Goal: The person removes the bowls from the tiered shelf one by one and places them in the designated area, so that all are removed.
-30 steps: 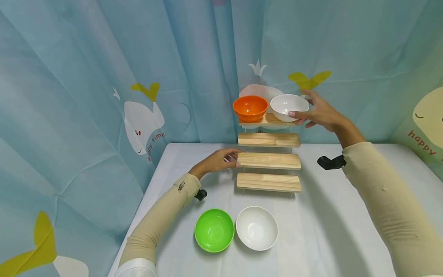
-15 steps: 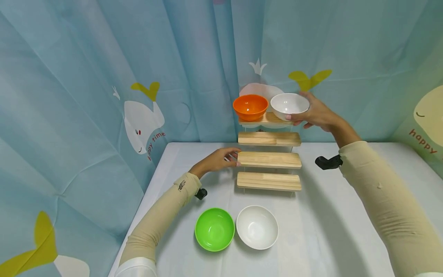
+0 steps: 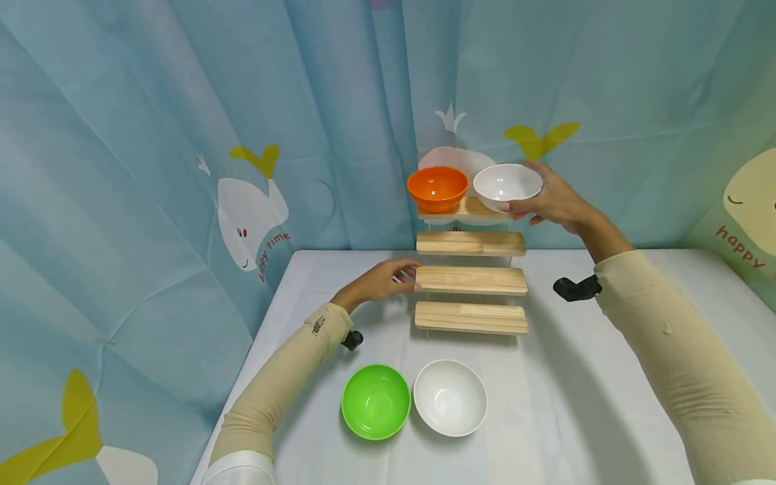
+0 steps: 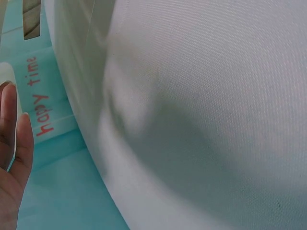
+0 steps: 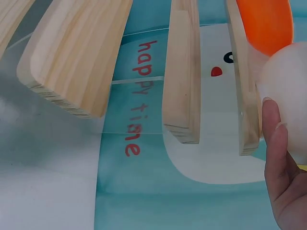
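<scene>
At the top of a four-step wooden shelf stand (image 3: 471, 279), a white bowl (image 3: 508, 183) sits at the right, beside an orange bowl (image 3: 438, 188). My right hand (image 3: 554, 200) holds the white bowl from its right side, thumb at the front and fingers behind the rim. In the right wrist view, fingertips touch the outer wall of that white bowl (image 5: 290, 91). My left hand (image 3: 382, 279) grips the left end of the second step from the bottom, thumb at its front edge. Only part of the left hand (image 4: 12, 158) shows in the left wrist view.
On the white-covered table (image 3: 570, 417), in front of the stand, a green bowl (image 3: 376, 403) and a second white bowl (image 3: 450, 398) stand side by side. A light blue printed curtain (image 3: 339, 121) hangs right behind the stand and along the left side.
My right hand's fingers have drawn in from spread to closer around the white bowl's rim. The bowls and my left hand stay in place.
</scene>
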### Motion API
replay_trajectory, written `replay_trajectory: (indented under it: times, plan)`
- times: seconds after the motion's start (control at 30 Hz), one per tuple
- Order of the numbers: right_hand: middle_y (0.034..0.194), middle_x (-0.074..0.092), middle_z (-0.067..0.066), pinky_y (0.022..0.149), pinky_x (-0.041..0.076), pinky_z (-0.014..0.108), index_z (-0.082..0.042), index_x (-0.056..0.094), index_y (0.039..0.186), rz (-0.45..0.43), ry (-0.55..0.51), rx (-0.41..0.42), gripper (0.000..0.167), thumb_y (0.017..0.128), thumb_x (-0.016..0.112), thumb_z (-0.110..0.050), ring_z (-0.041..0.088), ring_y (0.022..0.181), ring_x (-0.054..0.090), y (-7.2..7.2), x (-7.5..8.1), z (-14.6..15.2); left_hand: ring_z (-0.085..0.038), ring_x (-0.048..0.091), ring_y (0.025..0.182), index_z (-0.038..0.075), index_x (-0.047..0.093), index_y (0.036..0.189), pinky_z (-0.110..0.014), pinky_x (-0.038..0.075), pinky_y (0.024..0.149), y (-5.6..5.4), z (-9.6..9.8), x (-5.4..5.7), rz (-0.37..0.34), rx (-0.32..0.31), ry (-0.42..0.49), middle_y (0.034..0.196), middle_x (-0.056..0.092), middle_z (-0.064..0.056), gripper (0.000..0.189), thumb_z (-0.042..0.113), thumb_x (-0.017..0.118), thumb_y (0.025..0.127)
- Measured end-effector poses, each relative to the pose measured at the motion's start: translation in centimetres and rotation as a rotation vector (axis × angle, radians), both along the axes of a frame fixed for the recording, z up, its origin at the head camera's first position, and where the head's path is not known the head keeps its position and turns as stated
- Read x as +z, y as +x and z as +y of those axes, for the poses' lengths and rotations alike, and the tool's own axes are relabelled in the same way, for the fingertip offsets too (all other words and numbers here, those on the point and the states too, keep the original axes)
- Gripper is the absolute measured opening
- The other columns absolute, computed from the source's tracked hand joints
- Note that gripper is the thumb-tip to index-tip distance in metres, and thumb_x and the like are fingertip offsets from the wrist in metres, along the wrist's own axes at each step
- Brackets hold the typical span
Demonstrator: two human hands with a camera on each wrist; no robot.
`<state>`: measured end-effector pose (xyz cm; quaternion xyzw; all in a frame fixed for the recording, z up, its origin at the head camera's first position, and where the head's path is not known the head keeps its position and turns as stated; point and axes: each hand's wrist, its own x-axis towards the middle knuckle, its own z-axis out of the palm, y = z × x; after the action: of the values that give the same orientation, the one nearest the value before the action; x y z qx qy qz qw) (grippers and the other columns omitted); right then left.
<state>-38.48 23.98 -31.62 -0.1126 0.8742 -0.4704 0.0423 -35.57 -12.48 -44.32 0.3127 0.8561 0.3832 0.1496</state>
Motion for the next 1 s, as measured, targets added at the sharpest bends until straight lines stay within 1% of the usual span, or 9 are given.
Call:
replay_trajectory:
  times: [0.13,0.27,0.5,0.6,0.67,0.73,0.83,1.0]
  plan:
    - [0.138,0.049,0.032,0.063,0.057,0.029,-0.014,-0.003,0.163,-0.002,-0.005,0.001,0.11,0.089,0.077,-0.029,0.005,0.071,0.07,0.3,-0.1,-0.1,-0.022,0.062,0.114,0.014,0.049,0.149,-0.032,0.05,0.102,-0.1,-0.2,-0.1,0.005,0.003,-0.012,0.134,0.06,-0.01,0.057,0.032,0.068,0.098]
    - [0.138,0.05,0.03,0.063,0.057,0.03,-0.015,-0.002,0.163,-0.004,-0.01,0.009,0.109,0.089,0.077,-0.029,0.007,0.074,0.07,0.8,-0.1,-0.1,-0.022,0.062,0.114,0.014,0.049,0.149,-0.033,0.05,0.103,0.0,-0.5,-0.2,-0.004,0.011,-0.007,0.134,0.06,-0.009,0.057,0.031,0.068,0.098]
    - [0.141,0.046,0.033,0.061,0.056,0.03,-0.016,0.0,0.163,0.03,-0.019,0.036,0.106,0.089,0.076,-0.02,0.006,0.074,0.071,2.1,0.2,0.4,-0.021,0.062,0.113,0.014,0.049,0.148,-0.032,0.051,0.102,0.0,-0.5,-0.2,0.007,0.006,-0.008,0.133,0.06,-0.009,0.056,0.031,0.068,0.098]
    - [0.144,0.042,0.032,0.061,0.057,0.032,-0.016,0.0,0.163,0.052,-0.01,0.049,0.108,0.088,0.077,-0.018,0.006,0.075,0.069,2.8,0.2,0.7,-0.021,0.062,0.113,0.014,0.049,0.148,-0.032,0.051,0.102,0.0,-0.4,-0.1,0.01,0.008,-0.007,0.132,0.06,-0.009,0.056,0.031,0.068,0.098]
    - [0.146,0.039,0.03,0.06,0.058,0.032,-0.016,0.001,0.163,0.064,-0.004,0.053,0.109,0.086,0.078,-0.016,0.008,0.076,0.068,3.3,0.1,0.9,-0.021,0.062,0.112,0.015,0.049,0.148,-0.032,0.051,0.102,-0.1,-0.4,-0.1,0.011,0.008,-0.006,0.132,0.061,-0.009,0.056,0.031,0.068,0.098]
    - [0.147,0.034,0.028,0.06,0.058,0.033,-0.015,0.004,0.163,0.075,-0.002,0.057,0.109,0.085,0.08,-0.014,0.01,0.078,0.066,3.8,0.0,1.0,-0.02,0.062,0.112,0.015,0.049,0.148,-0.033,0.051,0.102,0.0,-0.5,0.0,0.005,0.009,-0.005,0.132,0.061,-0.008,0.056,0.032,0.068,0.098]
    - [0.146,0.035,0.028,0.059,0.058,0.032,-0.014,0.006,0.162,0.082,-0.002,0.058,0.108,0.083,0.081,-0.013,0.014,0.078,0.064,4.5,-0.1,1.0,-0.02,0.062,0.112,0.016,0.049,0.148,-0.033,0.051,0.101,0.1,-0.7,0.1,-0.007,0.013,-0.005,0.132,0.06,-0.008,0.056,0.031,0.067,0.098]
    - [0.145,0.036,0.026,0.058,0.056,0.029,-0.017,0.008,0.162,0.093,0.008,0.05,0.107,0.084,0.08,-0.012,0.013,0.08,0.062,5.3,0.1,1.7,-0.02,0.061,0.113,0.016,0.048,0.149,-0.034,0.051,0.1,0.1,-0.8,0.6,-0.018,0.018,0.008,0.133,0.059,-0.009,0.056,0.031,0.067,0.098]
